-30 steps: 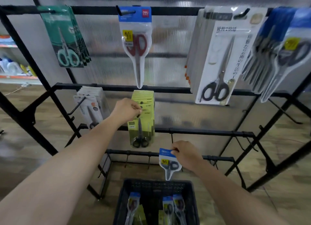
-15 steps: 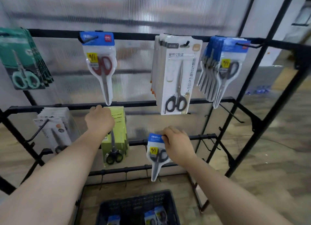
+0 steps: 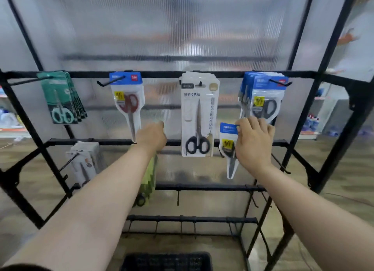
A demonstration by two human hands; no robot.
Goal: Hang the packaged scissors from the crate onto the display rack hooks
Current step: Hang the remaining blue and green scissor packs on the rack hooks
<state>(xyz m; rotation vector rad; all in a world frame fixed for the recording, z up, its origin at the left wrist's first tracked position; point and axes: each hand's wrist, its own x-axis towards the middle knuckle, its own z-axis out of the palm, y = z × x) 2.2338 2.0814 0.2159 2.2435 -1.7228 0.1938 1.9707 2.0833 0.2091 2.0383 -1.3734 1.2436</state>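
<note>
My right hand point(image 3: 254, 144) grips a blue-topped packaged scissors point(image 3: 228, 141) by its upper right edge. The pack hangs upright in front of the second rail, just below a stack of matching blue packs point(image 3: 261, 100) on the top right hook point(image 3: 280, 82). My left hand point(image 3: 151, 137) is curled at the second rail of the black display rack point(image 3: 202, 74), above the yellow-green packs point(image 3: 150, 179); its fingertips are hidden. The black crate point(image 3: 168, 260) shows only its rim at the bottom edge.
The top rail also holds green packs point(image 3: 62, 100), one red-handled pack point(image 3: 128, 102) and white packs with black-handled scissors point(image 3: 199, 116). White packs point(image 3: 85, 163) hang lower left. Bare hooks point(image 3: 280, 165) stick out on the lower rails at right.
My right hand has lifted the blue pack from the lower rails to just under the top right stack. My left hand left the yellow-green packs and rose to the second rail. The view tilted up.
</note>
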